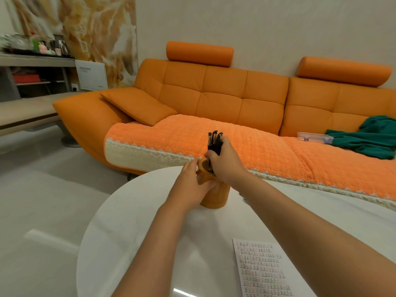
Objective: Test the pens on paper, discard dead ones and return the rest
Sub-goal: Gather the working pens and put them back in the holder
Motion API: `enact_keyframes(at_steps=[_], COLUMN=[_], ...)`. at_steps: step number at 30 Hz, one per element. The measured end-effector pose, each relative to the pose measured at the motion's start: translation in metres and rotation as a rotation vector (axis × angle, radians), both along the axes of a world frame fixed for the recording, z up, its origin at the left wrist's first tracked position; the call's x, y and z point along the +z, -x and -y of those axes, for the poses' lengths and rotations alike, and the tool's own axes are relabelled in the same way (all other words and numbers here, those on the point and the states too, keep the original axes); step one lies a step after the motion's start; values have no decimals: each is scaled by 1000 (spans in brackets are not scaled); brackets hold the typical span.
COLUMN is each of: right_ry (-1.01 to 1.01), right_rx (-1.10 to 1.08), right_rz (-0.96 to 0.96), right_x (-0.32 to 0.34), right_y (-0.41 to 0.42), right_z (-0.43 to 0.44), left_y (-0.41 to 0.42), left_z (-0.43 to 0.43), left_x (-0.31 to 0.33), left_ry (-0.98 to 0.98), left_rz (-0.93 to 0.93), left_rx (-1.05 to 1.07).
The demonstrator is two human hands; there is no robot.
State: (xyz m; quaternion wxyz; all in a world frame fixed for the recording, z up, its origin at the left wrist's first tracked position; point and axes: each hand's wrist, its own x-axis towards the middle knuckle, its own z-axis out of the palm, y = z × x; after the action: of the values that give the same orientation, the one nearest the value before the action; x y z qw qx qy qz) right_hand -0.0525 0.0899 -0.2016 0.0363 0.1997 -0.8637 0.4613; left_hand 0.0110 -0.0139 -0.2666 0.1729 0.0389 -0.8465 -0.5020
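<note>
Fingers of the right hand (pixel 225 166) curl tight round a bundle of black pens (pixel 214 140), whose lower ends sit inside an orange cylindrical pen holder (pixel 216 198). The left hand (pixel 190 185) wraps its fingers round the holder's side. The holder stands on a round glossy white table (pixel 132 221), with a handwriting-covered sheet of paper (pixel 261 269) nearer the person. Behind is an orange leather sofa (pixel 214 97) with a green cloth (pixel 368 140) and a clear plastic box (pixel 315 137) on it.

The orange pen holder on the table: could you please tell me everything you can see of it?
The pen holder is a plain orange cylinder with a smooth, slightly glossy surface, perhaps plastic or ceramic. It stands upright on the white round table, near its far edge. The left hand holds its upper side, steadying it. The right hand grips a bundle of dark pens whose lower ends sit inside its open mouth. The hands hide much of its upper half.
</note>
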Motion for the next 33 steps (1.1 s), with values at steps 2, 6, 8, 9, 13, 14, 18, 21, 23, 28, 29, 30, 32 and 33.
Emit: enact_keyframes(at_steps=[2, 6, 8, 9, 13, 14, 18, 21, 23, 28, 29, 30, 32, 33], right_ry=[9, -247, -292, -295, -216, -179, -266, -404, -417, -261, -245, -234, -205, -198], right_rx=[47, 91, 102, 119, 167, 177, 218, 207, 214, 217, 196, 172, 126, 104], right_rz=[-43, -106, -76, -66, -119, -149, -278, -319, -305, -283, -283, -284, -279, -271], right_x=[0, 0, 0, 0, -2, -3, -6, -4, -2, 7, 8, 9, 6, 3], right_y=[-3, -1, 2, 3, 1, 0, -1, 2, 1, -10, -12, -15, -19, -21], right_z=[-3, -3, -4, -5, -10, -11, -15, -15, -17, -34, -40, -47, -64, -74], left_y=[-1, -2, -1, -1, -1, -1, -2, -3, -3, -9, -12, -14, -19, -21], left_z=[2, 5, 5, 5, 4, 4, 4, 3, 3, -5, -10, -15, -27, -34], left_x=[2, 10, 12, 12, 12, 13, 14, 13, 13, 22, 25, 27, 30, 30], left_ry=[-74, -90, -89, -80, -43, -49, -24, 3, 37, 77, 74, 72, 91, 109], left_rz=[2, -55, -34, -19, -8, -10, -18, -19, 6, -102, -140, -168, -194, -192], left_rx=[-15, 10, -18, -40, -105, -102, -82, -80, -31, 150, 179, 198, 200, 180])
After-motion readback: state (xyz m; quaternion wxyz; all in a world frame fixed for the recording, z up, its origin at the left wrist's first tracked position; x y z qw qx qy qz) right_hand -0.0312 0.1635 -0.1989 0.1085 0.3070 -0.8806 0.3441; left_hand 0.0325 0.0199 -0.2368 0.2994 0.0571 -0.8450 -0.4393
